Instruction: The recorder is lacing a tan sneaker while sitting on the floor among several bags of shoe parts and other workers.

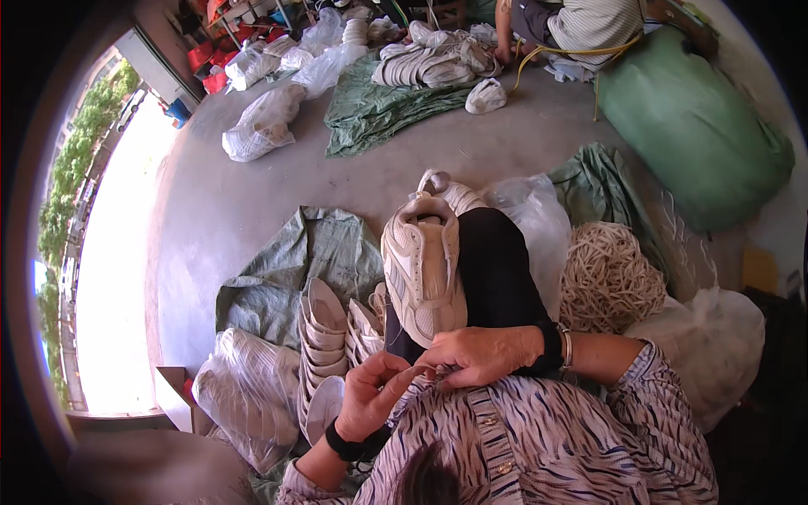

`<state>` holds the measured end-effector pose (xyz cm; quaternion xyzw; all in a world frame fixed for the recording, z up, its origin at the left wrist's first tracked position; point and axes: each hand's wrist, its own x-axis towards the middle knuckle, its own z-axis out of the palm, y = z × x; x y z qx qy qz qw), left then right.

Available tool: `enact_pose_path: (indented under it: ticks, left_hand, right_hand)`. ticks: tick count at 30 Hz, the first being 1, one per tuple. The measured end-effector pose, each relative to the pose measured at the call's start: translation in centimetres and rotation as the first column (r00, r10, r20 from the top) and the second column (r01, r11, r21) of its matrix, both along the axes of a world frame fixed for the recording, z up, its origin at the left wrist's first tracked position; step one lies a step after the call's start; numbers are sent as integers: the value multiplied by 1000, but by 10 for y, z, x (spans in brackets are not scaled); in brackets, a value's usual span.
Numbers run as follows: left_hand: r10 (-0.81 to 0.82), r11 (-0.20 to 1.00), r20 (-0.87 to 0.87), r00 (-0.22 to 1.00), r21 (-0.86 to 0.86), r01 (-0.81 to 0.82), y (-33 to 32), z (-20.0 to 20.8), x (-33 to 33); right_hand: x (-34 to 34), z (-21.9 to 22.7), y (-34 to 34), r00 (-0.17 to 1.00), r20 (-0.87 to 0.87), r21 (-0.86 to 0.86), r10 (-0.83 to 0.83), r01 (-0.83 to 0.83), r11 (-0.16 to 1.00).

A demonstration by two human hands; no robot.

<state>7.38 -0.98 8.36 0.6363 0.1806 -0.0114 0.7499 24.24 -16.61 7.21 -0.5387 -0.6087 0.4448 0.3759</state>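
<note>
A cream sneaker (418,278) rests on my lap, toe toward me, its tongue and opening facing up and no lace visible across its front. Just below the toe, my left hand (374,394) is closed in a pinch, thumb against fingers. My right hand (481,353) is closed too, its fingertips meeting those of the left near the toe. Whatever lies between the fingertips is too small and covered to make out. Beyond the sneaker's heel, part of another pale shoe (459,198) shows. A heap of cream laces (612,279) lies to the right of my knee.
Stacked shoe uppers (324,337) and a clear bag of pale pieces (248,391) are at my left. Green sheeting (316,244) lies ahead of them. A large green sack (686,126) and a stuffed clear bag (707,345) stand right. Another person (589,34) works at the back.
</note>
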Motion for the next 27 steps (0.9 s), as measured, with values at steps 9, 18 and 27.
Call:
enact_pose_path:
  ticks: [9, 18, 27]
  left_hand:
    - [-237, 954, -128, 963, 154, 255, 26, 13, 23]
    - [-86, 816, -105, 991, 564, 130, 40, -22, 57]
    - [-226, 298, 43, 973, 954, 27, 37, -18, 161]
  right_hand:
    - [74, 23, -69, 655, -636, 101, -408, 595, 797]
    - [172, 4, -320, -55, -968, -62, -247, 998, 17]
    - [143, -15, -122, 295, -110, -138, -949, 941, 308]
